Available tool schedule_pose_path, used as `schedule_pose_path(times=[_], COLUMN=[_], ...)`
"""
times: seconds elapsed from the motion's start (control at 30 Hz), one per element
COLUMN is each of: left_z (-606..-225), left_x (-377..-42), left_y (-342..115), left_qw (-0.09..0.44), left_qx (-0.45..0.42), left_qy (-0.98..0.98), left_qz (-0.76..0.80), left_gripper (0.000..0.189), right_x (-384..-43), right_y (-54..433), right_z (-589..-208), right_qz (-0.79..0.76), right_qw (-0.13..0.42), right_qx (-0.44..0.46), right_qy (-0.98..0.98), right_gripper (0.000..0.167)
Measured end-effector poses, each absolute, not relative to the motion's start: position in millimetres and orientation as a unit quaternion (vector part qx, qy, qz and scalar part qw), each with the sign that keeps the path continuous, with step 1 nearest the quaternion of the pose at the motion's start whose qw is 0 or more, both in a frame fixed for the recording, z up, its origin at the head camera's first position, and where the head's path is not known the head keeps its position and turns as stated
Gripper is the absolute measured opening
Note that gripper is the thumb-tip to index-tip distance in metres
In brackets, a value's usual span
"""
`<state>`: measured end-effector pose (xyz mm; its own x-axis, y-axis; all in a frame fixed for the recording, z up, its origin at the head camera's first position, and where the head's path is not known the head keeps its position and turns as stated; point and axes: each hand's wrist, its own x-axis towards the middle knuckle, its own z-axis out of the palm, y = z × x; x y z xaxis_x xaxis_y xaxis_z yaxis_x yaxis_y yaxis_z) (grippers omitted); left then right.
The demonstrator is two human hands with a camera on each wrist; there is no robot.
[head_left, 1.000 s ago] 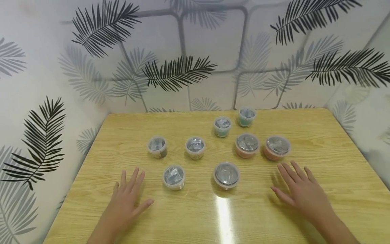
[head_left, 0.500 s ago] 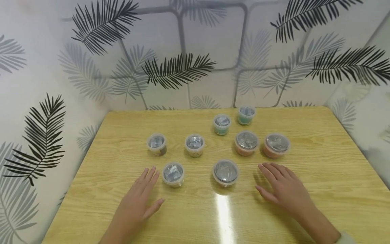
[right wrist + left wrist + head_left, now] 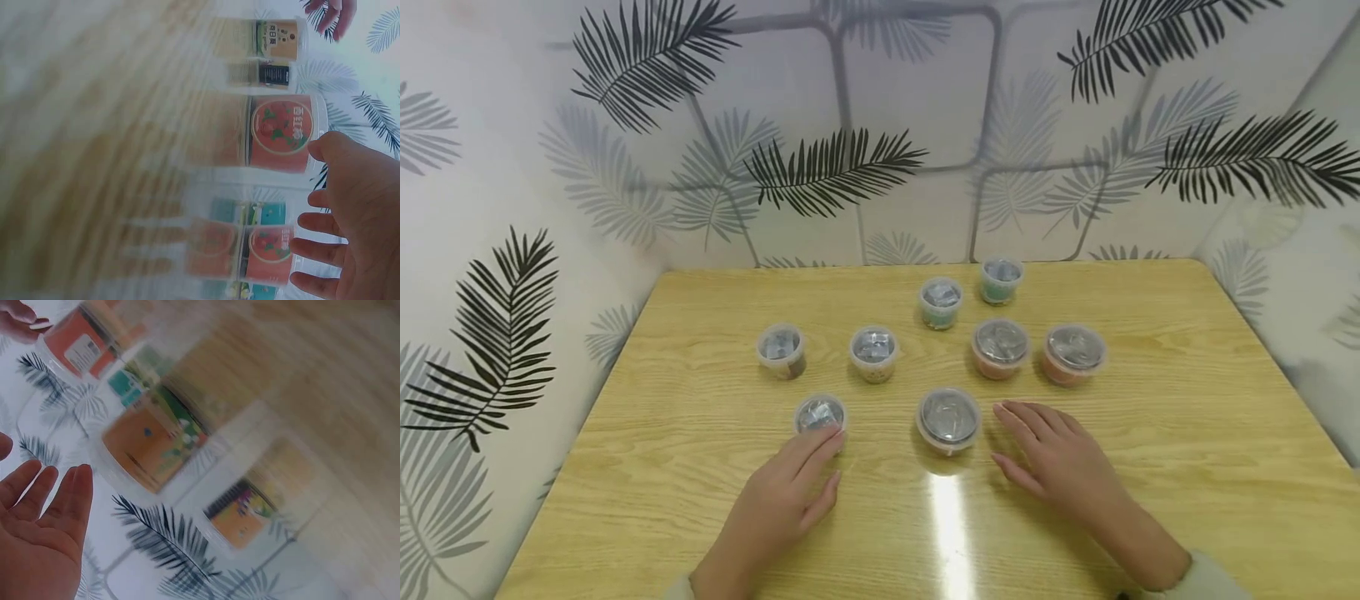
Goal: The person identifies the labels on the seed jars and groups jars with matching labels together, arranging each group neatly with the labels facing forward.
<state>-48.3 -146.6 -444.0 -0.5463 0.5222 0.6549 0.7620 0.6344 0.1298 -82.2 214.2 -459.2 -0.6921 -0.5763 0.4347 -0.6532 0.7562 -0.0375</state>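
While the nearest small tub on the table is partly hidden, in the head view, behind the relaxed, unclenched left hand, the right hand is held loosely extended just beside the nearest large tub.

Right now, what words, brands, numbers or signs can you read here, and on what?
"西红柿", probably, slightly soft: near red tub, right wrist view.
"百日菊", probably: orange tub, right wrist view; its smaller line is unreadable.
Dark label beside it: too small.
Other red tub: too blurred.
White sticker, left wrist view: too blurred.
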Motion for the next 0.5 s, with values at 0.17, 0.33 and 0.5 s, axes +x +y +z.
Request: schedule_pose_path(times=[0.17, 0.33, 0.5], left_z=[-444, -446, -449], left_x=[-55, -61, -66], left_y=[-125, -106, -90], left_qw=[0.283, 0.263, 0.219], left_qx=[-0.402, -0.425, -0.423], left_qy=[-0.848, -0.847, -0.86], left_qz=[-0.196, -0.181, -0.181], left_gripper=[0.039, 0.039, 0.044], right_x=[-83, -84, -84], right_y=[202, 192, 184], right_z=[-458, -458, -458], right_qz=[0.098, 0.099, 0.106], right_qw=[0.209, 0.22, 0.221], right_qx=[0.345, 0.342, 0.334], right_qy=[-0.91, -0.908, -0.91], right_gripper=[0.058, 0.06, 0.066])
